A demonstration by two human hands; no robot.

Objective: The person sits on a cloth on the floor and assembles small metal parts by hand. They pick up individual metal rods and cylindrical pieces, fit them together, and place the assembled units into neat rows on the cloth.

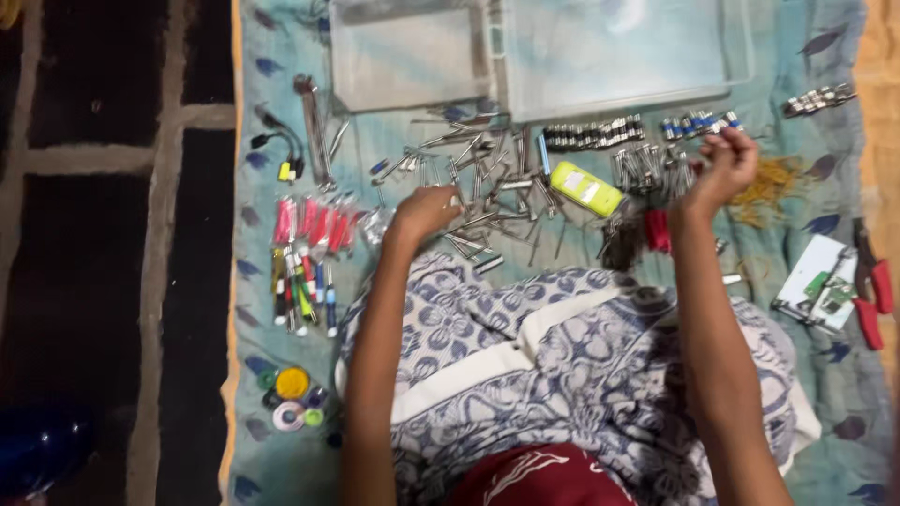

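My left hand point(427, 212) rests palm down on a scattered pile of small metal bits and rods point(487, 187) on a light blue cloth point(253, 309). Whether it grips one is not visible. My right hand point(722, 169) is raised above a cluster of upright metal pieces point(647, 169), fingers pinched on a small thin metal piece. A yellow-green oblong case point(586, 188) lies between the hands. Rows of dark and blue-tipped bits point(647, 129) lie beyond it.
Two clear plastic trays point(525, 52) sit at the far edge. Pink and multicoloured small screwdrivers point(305, 253) lie at left, tape rolls point(292, 398) near left, red-handled pliers point(874, 290) and a white card point(816, 276) at right. Dark tiled floor point(103, 234) lies beyond the cloth.
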